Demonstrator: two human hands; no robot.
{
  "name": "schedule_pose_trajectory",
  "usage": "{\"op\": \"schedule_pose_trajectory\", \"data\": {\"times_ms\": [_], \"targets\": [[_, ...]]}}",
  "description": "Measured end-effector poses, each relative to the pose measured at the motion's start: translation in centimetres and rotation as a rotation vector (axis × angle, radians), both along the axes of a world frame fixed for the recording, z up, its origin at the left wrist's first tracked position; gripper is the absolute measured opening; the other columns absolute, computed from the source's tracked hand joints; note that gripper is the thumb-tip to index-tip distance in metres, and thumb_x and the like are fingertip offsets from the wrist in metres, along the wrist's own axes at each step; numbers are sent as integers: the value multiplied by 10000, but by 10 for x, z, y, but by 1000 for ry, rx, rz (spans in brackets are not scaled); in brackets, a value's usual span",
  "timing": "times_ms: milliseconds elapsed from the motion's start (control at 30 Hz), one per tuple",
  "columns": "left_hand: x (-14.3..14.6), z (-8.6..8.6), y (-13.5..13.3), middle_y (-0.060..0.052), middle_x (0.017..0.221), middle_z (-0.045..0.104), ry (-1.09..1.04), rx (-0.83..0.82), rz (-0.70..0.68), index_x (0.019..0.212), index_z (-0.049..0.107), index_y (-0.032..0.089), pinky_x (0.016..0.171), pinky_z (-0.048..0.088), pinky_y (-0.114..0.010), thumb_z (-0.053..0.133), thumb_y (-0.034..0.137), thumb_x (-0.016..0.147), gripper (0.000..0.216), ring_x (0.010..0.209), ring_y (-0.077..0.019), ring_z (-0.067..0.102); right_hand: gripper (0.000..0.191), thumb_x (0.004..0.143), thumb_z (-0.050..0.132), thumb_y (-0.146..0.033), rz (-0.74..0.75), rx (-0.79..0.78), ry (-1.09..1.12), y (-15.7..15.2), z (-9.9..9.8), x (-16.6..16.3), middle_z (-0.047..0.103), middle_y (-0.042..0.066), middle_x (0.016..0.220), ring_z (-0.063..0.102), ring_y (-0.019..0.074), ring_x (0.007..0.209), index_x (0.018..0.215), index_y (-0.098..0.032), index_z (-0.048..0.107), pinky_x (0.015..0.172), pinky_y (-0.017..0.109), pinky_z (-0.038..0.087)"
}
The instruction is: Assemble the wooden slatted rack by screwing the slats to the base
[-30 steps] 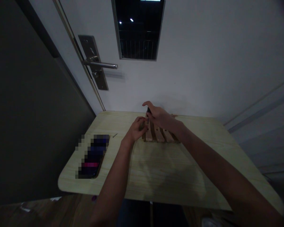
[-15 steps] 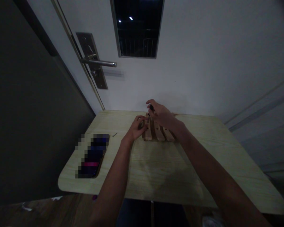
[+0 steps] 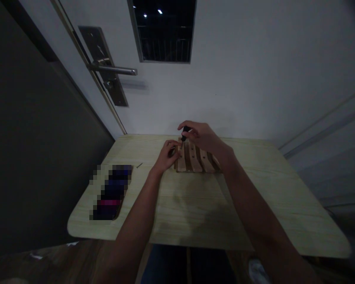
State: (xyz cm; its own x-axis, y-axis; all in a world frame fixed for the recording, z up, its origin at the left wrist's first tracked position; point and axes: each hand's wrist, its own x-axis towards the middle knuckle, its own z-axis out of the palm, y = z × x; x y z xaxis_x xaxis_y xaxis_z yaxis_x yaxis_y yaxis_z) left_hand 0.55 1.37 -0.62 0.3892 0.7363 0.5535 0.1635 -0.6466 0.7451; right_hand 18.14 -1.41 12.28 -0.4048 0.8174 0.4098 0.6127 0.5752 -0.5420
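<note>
A slatted wooden piece (image 3: 195,161) lies at the far side of the table. Its pale wavy strips have small dark holes or screw heads. My left hand (image 3: 167,154) grips its left end, thumb in front and fingers behind. Over the leftmost strip, my right hand (image 3: 205,138) is closed around a small screwdriver (image 3: 185,132) with a black handle. The tool stands nearly upright, tip down at the strip; my fingers partly hide the tip. My right hand and forearm cover the piece's right end.
A phone (image 3: 111,193), blurred by blocks, lies at the left of the pale wooden table (image 3: 177,221). Near its top is a thin metal pin or screw (image 3: 139,165). Behind the table stands a white door with a metal handle (image 3: 115,70) and a dark window (image 3: 165,31).
The camera view has shifted slightly, so the scene sits a bit higher and further left. My right hand has turned a little around the screwdriver. My left hand keeps its grip.
</note>
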Motion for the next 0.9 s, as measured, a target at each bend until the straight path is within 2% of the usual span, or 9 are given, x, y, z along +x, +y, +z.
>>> {"op": "schedule_pose_trajectory", "data": {"times_ms": [133,267,333,433,500,600,700,900], "targets": [[0,-1,0,-90,1127,480,-23,-36,-10,1061,562,211,965,436,-398,551,384,832,287,1105,-203,497,325,848,472,-222,-15,-1,52,4,-5,-1,659,67,936,574,117,702,1142,-148,589,663,253,446],[-1,-1,-1,-93,1139,472,-15,-58,-11,1068,558,212,952,450,-386,558,370,830,285,1108,-199,495,402,854,392,-159,-32,82,56,4,-9,-5,634,120,1072,591,148,845,1230,-126,529,741,286,467],[-1,0,-1,-91,1131,470,-1,-64,-6,1059,562,212,951,452,-389,560,359,829,273,1102,-199,496,389,871,368,-165,-31,106,52,2,-9,-7,640,110,1028,587,149,832,1226,-126,523,750,288,460],[-1,1,-1,-86,1120,471,7,-71,12,1038,568,215,951,453,-399,569,348,821,255,1098,-202,495,350,890,376,-192,-52,86,53,-1,-6,-9,635,49,851,567,134,710,1211,-142,509,678,266,439],[0,2,-1,-84,1121,471,6,-79,19,1026,571,214,948,455,-403,574,343,814,249,1098,-206,494,292,880,409,-184,-91,64,59,-3,-4,-11,617,23,779,555,127,668,1139,-154,541,642,253,421],[0,3,-2,-81,1120,469,-4,-106,7,1030,566,215,928,469,-392,573,333,814,246,1094,-205,498,192,855,483,-200,-152,64,71,-3,-4,-13,622,23,781,573,132,694,1008,-167,595,661,252,419],[0,5,-3,-80,1124,464,-21,-125,-9,1038,559,220,917,478,-378,562,329,822,241,1099,-202,496,178,861,496,-229,-213,88,70,-1,-7,-14,646,38,824,595,148,749,984,-174,612,714,269,432],[0,8,-5,-71,1109,463,-16,-137,-2,1010,563,219,927,471,-381,567,324,818,219,1089,-196,497,278,882,429,-184,-238,134,23,2,-9,-15,632,124,1064,594,174,892,1101,-119,587,800,297,439]]}}
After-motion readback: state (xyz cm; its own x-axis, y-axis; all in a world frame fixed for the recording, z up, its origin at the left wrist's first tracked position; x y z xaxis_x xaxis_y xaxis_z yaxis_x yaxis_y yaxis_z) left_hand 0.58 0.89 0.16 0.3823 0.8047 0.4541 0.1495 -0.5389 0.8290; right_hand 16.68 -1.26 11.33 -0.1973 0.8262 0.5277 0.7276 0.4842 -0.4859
